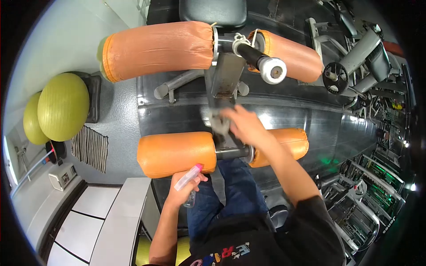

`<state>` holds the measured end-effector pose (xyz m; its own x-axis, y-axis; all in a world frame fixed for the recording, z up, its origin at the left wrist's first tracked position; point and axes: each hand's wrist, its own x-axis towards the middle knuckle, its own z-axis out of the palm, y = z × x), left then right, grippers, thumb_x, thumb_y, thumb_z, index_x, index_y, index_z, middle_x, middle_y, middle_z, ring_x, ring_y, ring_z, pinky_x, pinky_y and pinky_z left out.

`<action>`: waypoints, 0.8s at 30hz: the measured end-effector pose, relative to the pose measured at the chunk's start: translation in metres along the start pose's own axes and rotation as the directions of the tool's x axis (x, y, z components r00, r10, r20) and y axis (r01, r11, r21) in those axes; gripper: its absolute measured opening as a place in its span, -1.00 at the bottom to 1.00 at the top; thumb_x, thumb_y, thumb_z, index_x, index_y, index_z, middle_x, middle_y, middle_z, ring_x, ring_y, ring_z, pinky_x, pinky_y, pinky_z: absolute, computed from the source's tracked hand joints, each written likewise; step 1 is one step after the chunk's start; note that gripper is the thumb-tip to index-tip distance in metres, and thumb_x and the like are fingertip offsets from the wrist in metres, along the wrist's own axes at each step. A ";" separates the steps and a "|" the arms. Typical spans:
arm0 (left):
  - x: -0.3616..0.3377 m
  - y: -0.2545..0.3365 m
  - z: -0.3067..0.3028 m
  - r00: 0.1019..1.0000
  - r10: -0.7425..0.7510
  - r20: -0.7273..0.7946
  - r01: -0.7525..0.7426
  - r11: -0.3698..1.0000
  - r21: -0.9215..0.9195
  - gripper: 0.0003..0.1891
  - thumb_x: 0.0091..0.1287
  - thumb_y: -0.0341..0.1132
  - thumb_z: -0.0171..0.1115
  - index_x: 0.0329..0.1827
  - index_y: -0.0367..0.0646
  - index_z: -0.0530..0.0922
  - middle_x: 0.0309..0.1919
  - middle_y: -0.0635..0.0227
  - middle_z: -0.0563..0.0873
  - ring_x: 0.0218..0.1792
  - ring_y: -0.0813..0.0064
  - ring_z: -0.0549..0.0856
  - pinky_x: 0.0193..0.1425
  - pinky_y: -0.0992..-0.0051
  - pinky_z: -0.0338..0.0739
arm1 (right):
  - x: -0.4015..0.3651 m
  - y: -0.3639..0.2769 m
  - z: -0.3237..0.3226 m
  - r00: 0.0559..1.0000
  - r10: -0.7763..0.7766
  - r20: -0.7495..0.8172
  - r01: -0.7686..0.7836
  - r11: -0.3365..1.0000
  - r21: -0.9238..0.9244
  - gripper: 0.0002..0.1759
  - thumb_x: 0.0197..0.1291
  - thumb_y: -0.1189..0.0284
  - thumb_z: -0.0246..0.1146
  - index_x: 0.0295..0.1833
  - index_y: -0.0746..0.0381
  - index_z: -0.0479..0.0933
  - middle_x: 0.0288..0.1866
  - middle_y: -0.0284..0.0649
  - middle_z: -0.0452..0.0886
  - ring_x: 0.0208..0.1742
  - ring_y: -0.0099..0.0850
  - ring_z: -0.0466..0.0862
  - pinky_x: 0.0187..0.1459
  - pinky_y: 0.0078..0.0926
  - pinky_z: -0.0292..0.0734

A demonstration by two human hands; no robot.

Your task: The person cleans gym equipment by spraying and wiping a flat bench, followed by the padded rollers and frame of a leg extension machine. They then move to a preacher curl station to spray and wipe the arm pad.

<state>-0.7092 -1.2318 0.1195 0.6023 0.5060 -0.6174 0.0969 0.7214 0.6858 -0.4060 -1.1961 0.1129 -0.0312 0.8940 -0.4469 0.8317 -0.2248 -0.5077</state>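
Note:
My left hand is wrapped round a clear spray bottle with a pink tip, just in front of the near left orange roller pad. A greyish cloth, blurred by motion, is in my right hand. It lies against the dark metal beam of the exercise bench, between the near and far pads. The near right orange pad is partly covered by my right forearm. Farther off are two faded orange pads, one on the left and one on the right.
A black bar with a silver end cap points toward me, cord tied round it. Behind it stands a black seat. Green exercise balls and a striped mat are at left. Weight machines line the right, and a white cabinet stands near left.

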 end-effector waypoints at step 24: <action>-0.009 0.002 0.065 0.916 0.398 -0.045 -0.255 0.666 0.702 -0.85 0.18 -0.36 0.39 -0.24 -0.22 0.66 -0.43 0.15 0.68 -0.46 0.13 0.67 -0.31 0.34 0.56 | -0.206 -0.010 0.100 0.887 -0.011 0.462 -0.154 0.935 0.318 -0.58 0.28 0.31 0.17 0.22 0.15 0.39 0.04 -0.02 0.57 -0.03 0.05 0.66 0.02 0.02 0.58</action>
<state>-0.6629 -1.2652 0.1513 0.5546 0.7721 -0.3102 0.4671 0.0196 0.8840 -0.4632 -1.4171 0.1359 -0.2932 0.6165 -0.7308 0.6064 -0.4710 -0.6407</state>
